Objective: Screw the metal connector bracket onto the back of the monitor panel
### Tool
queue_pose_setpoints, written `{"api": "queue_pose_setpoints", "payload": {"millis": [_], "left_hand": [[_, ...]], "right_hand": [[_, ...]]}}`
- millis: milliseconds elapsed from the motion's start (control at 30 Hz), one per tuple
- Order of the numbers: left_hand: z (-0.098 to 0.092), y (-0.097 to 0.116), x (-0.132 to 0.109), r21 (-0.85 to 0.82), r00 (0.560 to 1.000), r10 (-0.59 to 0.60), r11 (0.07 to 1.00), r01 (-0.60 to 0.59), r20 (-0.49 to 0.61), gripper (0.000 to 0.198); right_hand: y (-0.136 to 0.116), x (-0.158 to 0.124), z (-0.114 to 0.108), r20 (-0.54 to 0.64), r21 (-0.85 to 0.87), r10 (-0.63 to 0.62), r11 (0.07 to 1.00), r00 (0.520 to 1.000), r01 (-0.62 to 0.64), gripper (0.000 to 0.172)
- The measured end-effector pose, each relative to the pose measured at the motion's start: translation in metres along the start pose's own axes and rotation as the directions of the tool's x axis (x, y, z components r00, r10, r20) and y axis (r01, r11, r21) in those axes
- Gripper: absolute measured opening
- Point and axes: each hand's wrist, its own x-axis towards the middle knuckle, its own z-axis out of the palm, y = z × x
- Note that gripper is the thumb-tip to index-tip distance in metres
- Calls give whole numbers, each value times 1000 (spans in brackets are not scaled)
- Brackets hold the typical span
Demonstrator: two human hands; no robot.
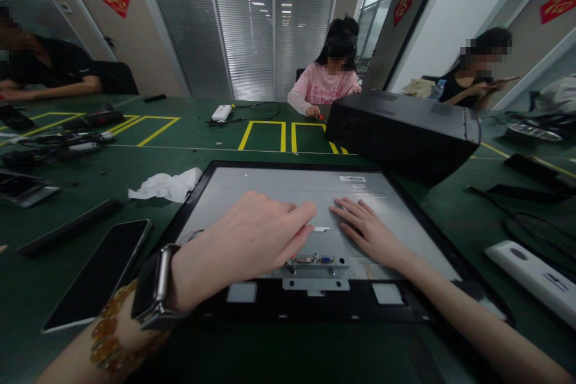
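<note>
A display panel (279,183) with a grey metal back and black frame lies on the green table in front of me. Above its middle is my left hand (252,234), fingers pinched together; whatever they hold, if anything, is hidden or too small to make out. Just below those fingertips, a metal bracket (315,284) carries a video connector (326,260) with a blue face. My right hand (369,231) rests flat on the panel's right half, fingers spread, holding nothing. A watch (155,285) and an amber bead bracelet (108,330) circle my left wrist.
Left of the panel lie a phone (101,276), a black bar (72,227) and a crumpled tissue (166,185). A white device (535,279) and cables are at right. Across the table, a person in pink (330,84) handles a large black casing (400,132). Two others sit farther off.
</note>
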Motion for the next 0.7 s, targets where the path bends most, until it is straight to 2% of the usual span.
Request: {"api": "queue_pose_setpoints", "payload": {"millis": [100,267,367,533,700], "left_hand": [[-3,1,0,-24,1000,24,999,-24,10,22],[-11,4,-1,-120,997,25,993,-17,70,4],[-12,5,-1,-118,997,8,993,0,75,5],[-6,3,0,-99,998,2,995,4,64,11],[-1,1,1,-95,1000,-2,995,3,13,36]], "right_hand": [[1,0,0,-3,1,-6,1000,1000,6,43],[2,-1,1,-6,-1,-9,1000,1000,9,44],[2,-1,0,3,-4,-7,1000,1000,7,44],[2,-1,-1,9,-4,-2,1000,1000,2,44],[2,-1,0,-13,7,-18,1000,1000,18,44]]}}
